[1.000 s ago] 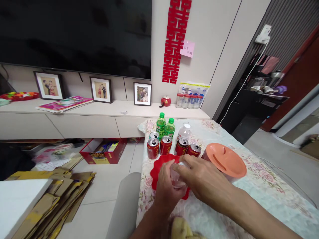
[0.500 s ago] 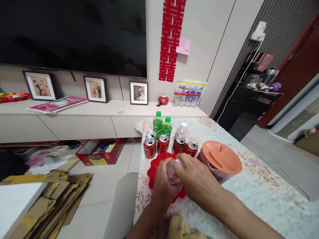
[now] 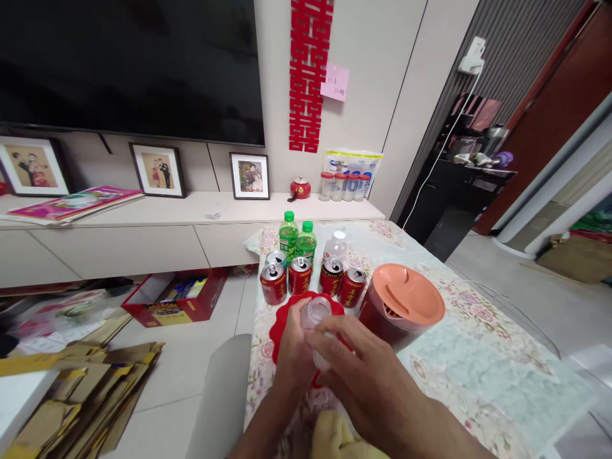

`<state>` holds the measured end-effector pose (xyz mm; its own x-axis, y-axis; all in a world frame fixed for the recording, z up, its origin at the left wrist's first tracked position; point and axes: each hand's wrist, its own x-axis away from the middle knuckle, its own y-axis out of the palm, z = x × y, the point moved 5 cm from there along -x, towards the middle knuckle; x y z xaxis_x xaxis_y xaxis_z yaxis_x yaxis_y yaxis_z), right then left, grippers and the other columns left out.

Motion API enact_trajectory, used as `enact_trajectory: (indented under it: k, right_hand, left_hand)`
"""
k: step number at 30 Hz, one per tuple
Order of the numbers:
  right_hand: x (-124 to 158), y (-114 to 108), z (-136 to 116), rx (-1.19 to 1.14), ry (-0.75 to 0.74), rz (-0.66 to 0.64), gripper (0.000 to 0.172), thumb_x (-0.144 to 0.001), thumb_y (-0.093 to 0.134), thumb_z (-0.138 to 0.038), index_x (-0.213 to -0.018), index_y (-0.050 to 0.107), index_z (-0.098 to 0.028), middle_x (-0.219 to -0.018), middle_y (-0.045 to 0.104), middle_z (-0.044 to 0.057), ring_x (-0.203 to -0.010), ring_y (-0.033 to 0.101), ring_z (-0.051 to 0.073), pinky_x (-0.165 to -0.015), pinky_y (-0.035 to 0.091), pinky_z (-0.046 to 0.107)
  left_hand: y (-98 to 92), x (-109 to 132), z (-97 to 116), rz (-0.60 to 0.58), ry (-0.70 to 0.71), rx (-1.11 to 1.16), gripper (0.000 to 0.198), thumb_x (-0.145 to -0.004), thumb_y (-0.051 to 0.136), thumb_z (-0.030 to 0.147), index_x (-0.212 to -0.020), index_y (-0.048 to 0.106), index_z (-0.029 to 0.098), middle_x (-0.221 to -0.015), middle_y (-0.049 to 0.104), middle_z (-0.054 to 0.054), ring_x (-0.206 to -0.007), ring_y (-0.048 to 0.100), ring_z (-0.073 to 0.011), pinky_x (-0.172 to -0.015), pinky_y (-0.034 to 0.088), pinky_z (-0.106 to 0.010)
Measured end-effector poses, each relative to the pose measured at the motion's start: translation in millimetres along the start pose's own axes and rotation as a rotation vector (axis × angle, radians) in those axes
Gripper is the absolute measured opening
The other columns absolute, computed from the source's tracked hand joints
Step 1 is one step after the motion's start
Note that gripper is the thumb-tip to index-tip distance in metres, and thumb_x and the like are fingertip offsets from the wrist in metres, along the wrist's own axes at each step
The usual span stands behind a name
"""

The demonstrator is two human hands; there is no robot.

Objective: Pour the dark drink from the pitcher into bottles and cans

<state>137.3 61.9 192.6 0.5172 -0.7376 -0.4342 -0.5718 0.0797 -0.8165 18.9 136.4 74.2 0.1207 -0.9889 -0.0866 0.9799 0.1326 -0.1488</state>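
Holding: both hands are closed on a small clear bottle (image 3: 317, 313), which is lifted just above the red plate (image 3: 281, 324).
Left hand (image 3: 292, 357): its fingers are curled round the bottle's left side and grip it.
Right hand (image 3: 356, 373): its fingers are bent across the bottle's near, lower part and press on it; the thumb is out of sight.
Bottle: it is tilted, with its upper end toward the cans and its lower half hidden behind fingers.
Plate edge: the scalloped rim lies close to the table's left edge, with the grey chair back (image 3: 217, 401) just beyond that edge.
Far row: four red cans (image 3: 299, 275) stand side by side just behind the plate. Behind them are two green bottles (image 3: 288, 233) and a white-capped bottle (image 3: 336, 245), near the table's far end.
Right flank: an orange-lidded tub (image 3: 404, 299) sits just beside the right hand and close to the rightmost can.
Open room on the table: the flowered tablecloth (image 3: 482, 363) lies bare from the tub out to the right edge.
Near edge: a yellow cloth (image 3: 335, 440) is bunched under the wrists.
Floor, left: a strip of tile lies between the chair and the flattened cardboard (image 3: 81, 389), and a red box (image 3: 174, 301) sits beyond it by the low cabinet.
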Motion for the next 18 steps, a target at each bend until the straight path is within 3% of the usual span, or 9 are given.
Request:
enact_trajectory:
  k: [3,4,7,11,15,18]
  right_hand:
    - [38,5,9,-0.119,0.046,0.074,0.043,-0.096,0.063,-0.010,-0.133,0.058,-0.032,-0.127,0.073,0.003,-0.107,0.067,0.020,-0.094,0.059,0.032]
    - [54,10,21,-0.144,0.138,0.080,0.044,-0.095,0.067,-0.012,-0.132,0.058,-0.033,-0.124,0.073,0.001,-0.111,0.069,0.019,-0.097,0.058,0.031]
    - [104,26,59,-0.183,0.294,0.184,0.028,-0.094,0.072,-0.019,-0.116,0.061,-0.031,-0.108,0.073,-0.001,-0.090,0.073,0.015,-0.078,0.060,0.023]
    - [156,48,94,-0.082,0.391,0.256,0.012,-0.095,0.069,-0.021,-0.102,0.062,-0.028,-0.102,0.073,0.002,-0.092,0.076,0.017,-0.079,0.062,0.026]
    - [176,58,99,-0.105,0.383,0.180,0.011,-0.095,0.065,-0.018,-0.091,0.060,-0.028,-0.099,0.074,0.004,-0.096,0.076,0.021,-0.083,0.063,0.031]
    - [178,42,103,-0.188,0.434,0.189,0.009,-0.098,0.064,-0.025,-0.089,0.067,-0.028,-0.101,0.076,0.006,-0.104,0.075,0.026,-0.089,0.063,0.038]
  left_hand:
    - [0.7,0,-1,-0.061,-0.010,0.015,0.064,-0.067,0.079,0.032,-0.128,0.059,0.022,-0.114,0.079,-0.009,-0.102,0.078,-0.0303,-0.091,0.063,-0.041]
    - [0.5,-1,-2,-0.057,0.000,-0.002,0.069,-0.063,0.081,0.031,-0.127,0.058,0.022,-0.115,0.077,-0.009,-0.104,0.077,-0.0313,-0.094,0.062,-0.043]
    - [1.3,-1,-4,-0.030,0.025,-0.044,0.067,-0.063,0.080,0.031,-0.125,0.056,0.023,-0.114,0.075,-0.009,-0.108,0.075,-0.0312,-0.099,0.060,-0.044]
    - [4.7,-1,-4,-0.031,0.017,-0.071,0.066,-0.064,0.080,0.033,-0.124,0.054,0.023,-0.112,0.073,-0.007,-0.104,0.075,-0.0294,-0.098,0.060,-0.044]
    - [6.5,-2,-6,-0.033,0.043,-0.078,0.066,-0.065,0.079,0.031,-0.126,0.055,0.024,-0.117,0.072,-0.007,-0.108,0.074,-0.0282,-0.100,0.060,-0.042]
    - [7.2,-3,-13,-0.011,0.089,-0.066,0.065,-0.067,0.080,0.032,-0.128,0.057,0.024,-0.123,0.073,-0.007,-0.112,0.074,-0.0275,-0.100,0.060,-0.040]
